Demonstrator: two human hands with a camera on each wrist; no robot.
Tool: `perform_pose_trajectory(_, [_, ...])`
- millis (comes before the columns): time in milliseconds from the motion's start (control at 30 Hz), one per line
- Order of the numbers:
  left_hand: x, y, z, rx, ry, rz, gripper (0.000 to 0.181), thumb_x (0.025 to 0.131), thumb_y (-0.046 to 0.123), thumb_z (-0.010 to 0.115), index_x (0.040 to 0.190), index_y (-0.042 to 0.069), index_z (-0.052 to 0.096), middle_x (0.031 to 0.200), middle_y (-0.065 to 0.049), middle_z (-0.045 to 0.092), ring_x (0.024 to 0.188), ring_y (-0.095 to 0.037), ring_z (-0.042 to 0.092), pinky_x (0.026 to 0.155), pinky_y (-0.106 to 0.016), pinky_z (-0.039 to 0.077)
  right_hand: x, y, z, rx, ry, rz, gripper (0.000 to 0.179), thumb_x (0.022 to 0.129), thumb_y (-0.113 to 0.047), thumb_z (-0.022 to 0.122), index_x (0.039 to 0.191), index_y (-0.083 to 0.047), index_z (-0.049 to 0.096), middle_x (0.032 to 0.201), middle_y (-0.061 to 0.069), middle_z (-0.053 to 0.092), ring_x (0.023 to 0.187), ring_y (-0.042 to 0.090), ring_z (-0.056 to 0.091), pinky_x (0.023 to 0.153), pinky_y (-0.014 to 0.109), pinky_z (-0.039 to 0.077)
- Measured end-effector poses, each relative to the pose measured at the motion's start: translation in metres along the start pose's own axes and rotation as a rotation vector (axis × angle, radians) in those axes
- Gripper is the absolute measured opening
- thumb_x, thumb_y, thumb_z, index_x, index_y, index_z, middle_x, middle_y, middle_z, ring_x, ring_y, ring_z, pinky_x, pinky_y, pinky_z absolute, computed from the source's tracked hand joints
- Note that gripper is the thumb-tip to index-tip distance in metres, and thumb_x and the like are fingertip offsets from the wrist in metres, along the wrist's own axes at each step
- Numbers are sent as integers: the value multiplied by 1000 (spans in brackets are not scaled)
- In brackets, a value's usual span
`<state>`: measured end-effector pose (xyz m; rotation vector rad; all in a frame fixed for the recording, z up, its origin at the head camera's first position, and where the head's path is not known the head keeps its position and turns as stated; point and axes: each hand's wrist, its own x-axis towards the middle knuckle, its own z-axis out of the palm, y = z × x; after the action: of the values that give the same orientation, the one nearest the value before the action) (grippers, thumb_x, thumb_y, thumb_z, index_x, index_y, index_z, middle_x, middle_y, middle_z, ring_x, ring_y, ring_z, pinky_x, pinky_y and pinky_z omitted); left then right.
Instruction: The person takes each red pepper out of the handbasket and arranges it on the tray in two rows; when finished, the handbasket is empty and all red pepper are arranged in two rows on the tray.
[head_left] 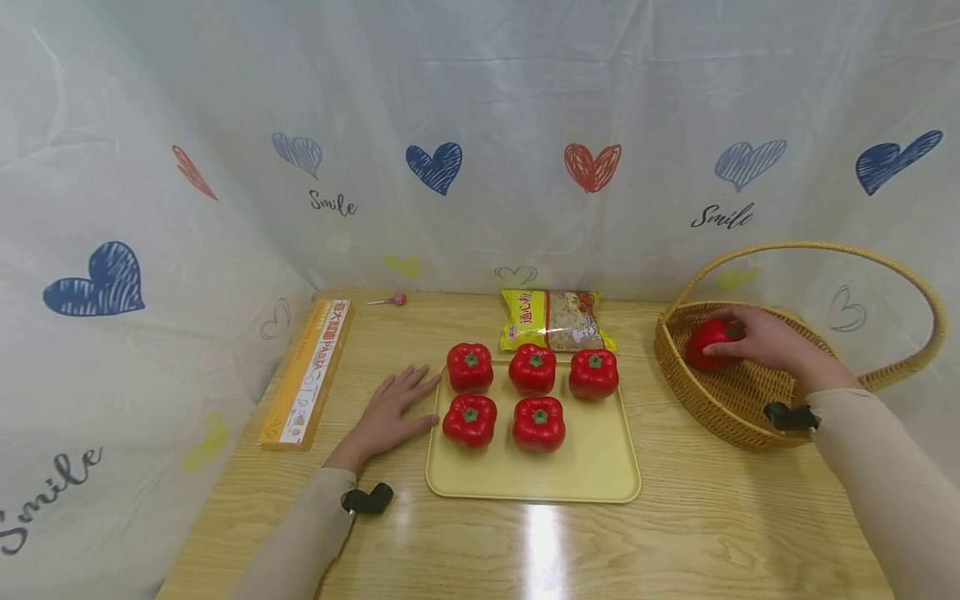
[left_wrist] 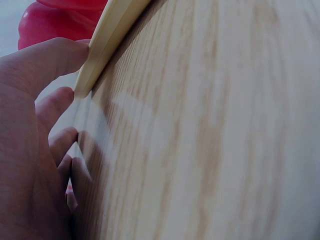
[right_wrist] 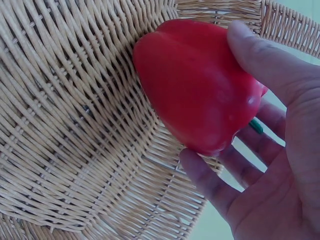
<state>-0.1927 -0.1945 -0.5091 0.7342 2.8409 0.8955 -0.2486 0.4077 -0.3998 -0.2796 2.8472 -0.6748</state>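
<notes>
Inside the wicker basket (head_left: 720,412) at the right, my right hand (head_left: 768,337) grips a red bell pepper (head_left: 708,343). In the right wrist view, the thumb lies on one side of that pepper (right_wrist: 195,85) and the fingers on the other, with its green stem facing the palm. Several more red bell peppers (head_left: 539,423) sit stem up on a pale yellow tray (head_left: 525,479). My left hand (head_left: 386,421) rests at the tray's left edge with fingers spread. In the left wrist view, its thumb and a fingertip touch the tray rim (left_wrist: 102,50).
A yellow bag of dry pasta (head_left: 558,321) lies behind the tray. To the left is a long orange and white pasta box (head_left: 307,375), and a lollipop (head_left: 396,299) lies near the back. The basket's tall handle (head_left: 817,246) arches over it. A printed curtain hangs behind the table.
</notes>
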Motion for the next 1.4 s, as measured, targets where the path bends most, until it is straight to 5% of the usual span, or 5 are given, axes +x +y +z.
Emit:
perform_pose_trajectory(900, [-1, -2, 2, -13, 3, -3, 70, 94, 45, 68, 155, 19, 46, 164, -13, 32, 154, -37, 17, 124, -56, 6, 0, 1, 4, -32, 11, -35, 72, 86, -31, 83, 139, 8, 53, 125, 32, 61, 111, 47, 60, 98, 67, 45])
perform_pose_trajectory(1400, [-1, -3, 2, -8, 3, -6, 70, 94, 47, 67, 156, 21, 45, 164, -11, 32, 155, -36, 17, 124, -55, 6, -5, -3, 2, -29, -4, -17, 70, 93, -39, 75, 142, 5, 52, 134, 35, 55, 118, 51, 54, 100, 71, 40])
